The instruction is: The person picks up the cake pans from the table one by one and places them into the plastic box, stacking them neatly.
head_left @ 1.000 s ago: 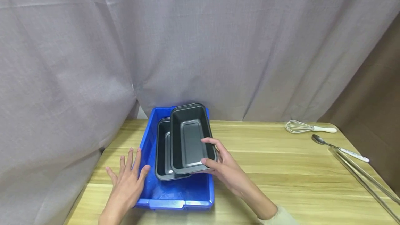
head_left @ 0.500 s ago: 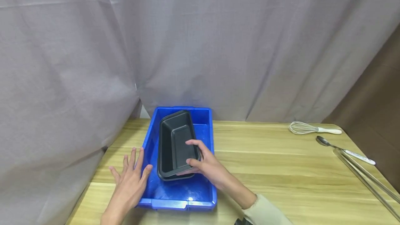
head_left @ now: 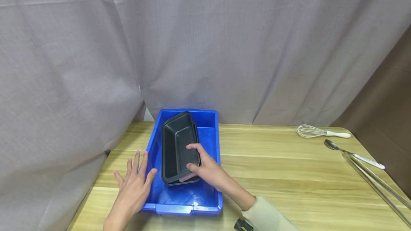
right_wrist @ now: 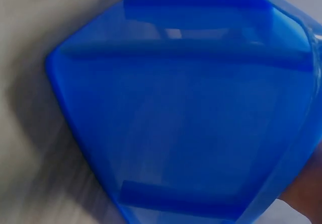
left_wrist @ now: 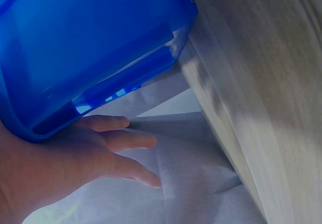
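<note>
Inside the blue plastic bin (head_left: 174, 209), a dark grey loaf pan (head_left: 184, 134) lies over a second loaf pan (head_left: 197, 131), whose rim shows along its right side. My right hand (head_left: 207, 167) grips the upper pan by its near right end, thumb and a finger over the inside and other fingers beneath the rim. My left hand (head_left: 133, 188) has its fingers spread at the bin's left rim. In the left wrist view, the left hand (left_wrist: 75, 158) lies beside the bin's wall (left_wrist: 90, 32). The bin's outer wall (right_wrist: 176, 118) hides the pans in the right wrist view.
On the wooden table (head_left: 273, 167), a whisk (head_left: 321, 132) with a white handle lies at the far right. Close by are a spoon (head_left: 353, 154) and long metal tongs (head_left: 375, 179). A grey curtain (head_left: 205, 45) hangs behind the bin.
My right hand has brought the upper loaf pan left and lowered it onto the other pan, then shifted slightly further left. The left hand keeps its place at the bin.
</note>
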### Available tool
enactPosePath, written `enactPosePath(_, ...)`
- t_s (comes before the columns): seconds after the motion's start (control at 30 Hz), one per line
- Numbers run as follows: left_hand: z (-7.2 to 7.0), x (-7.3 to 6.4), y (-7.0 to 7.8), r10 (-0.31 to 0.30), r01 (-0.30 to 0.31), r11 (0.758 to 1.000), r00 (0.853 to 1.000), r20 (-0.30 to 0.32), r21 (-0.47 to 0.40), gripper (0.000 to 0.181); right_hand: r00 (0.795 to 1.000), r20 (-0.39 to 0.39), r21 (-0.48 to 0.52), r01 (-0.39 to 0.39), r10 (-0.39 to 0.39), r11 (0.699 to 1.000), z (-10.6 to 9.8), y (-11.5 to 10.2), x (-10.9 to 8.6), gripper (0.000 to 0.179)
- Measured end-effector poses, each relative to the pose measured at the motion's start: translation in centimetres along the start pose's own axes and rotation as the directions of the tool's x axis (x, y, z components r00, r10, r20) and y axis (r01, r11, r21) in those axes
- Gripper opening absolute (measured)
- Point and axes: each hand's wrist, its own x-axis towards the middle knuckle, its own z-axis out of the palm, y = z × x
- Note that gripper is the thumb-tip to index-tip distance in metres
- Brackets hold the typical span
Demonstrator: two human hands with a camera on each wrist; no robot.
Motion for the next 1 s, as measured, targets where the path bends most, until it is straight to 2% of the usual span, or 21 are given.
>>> enactPosePath(0.07,0.0,0.1,0.0,0.001,-0.001,1.000,1.000,0.000,0.000,0.074,1.000,-0.015,-0.136,-0.004,0.002,0.991,0.3,-0.2,-0.1,0.058)
enactPosePath(0.17,0.1,0.1,-0.1,0.004,-0.004,1.000,1.000,-0.001,0.001,0.074,0.999,-0.042,-0.276,-0.017,0.005,0.961,0.8,-0.3,-0.3,0.065)
enactPosePath(0.3,0.1,0.3,0.0,0.013,-0.013,1.000,1.000,0.003,-0.002,0.074,0.995,-0.102,-0.400,-0.038,-0.003,0.916,1.2,-0.7,-0.7,0.075)
enactPosePath(0.43,0.3,0.6,0.1,0.022,-0.022,1.000,1.000,0.006,-0.002,0.074,0.991,-0.132,-0.516,-0.060,-0.010,0.854,1.2,-1.3,-0.9,0.082)
enactPosePath(0.5,0.4,0.8,0.2,0.027,-0.027,1.000,1.000,0.009,-0.001,0.073,0.991,-0.137,-0.545,-0.078,0.003,0.835,1.1,-1.5,-1.1,0.083)
enactPosePath(0.67,0.6,1.0,0.2,0.036,-0.036,0.999,0.999,0.022,-0.010,0.074,0.988,-0.142,-0.564,-0.129,0.058,0.815,0.8,-1.6,-1.3,0.081)
enactPosePath(0.8,0.6,0.6,0.1,0.015,-0.015,1.000,0.999,0.038,0.001,0.076,0.987,-0.125,-0.602,-0.159,0.104,0.783,0.8,-1.4,-1.2,0.077)
enactPosePath(0.87,0.2,0.4,0.1,-0.013,0.011,0.999,0.996,0.084,0.030,0.078,0.985,-0.116,-0.616,-0.173,0.129,0.768,1.0,-1.3,-1.1,0.076)
enactPosePath(1.0,-1.2,0.3,0.8,-0.049,0.028,0.990,0.986,0.157,0.135,0.085,0.984,-0.093,-0.679,-0.174,0.152,0.713,1.5,-1.4,-0.9,0.075)
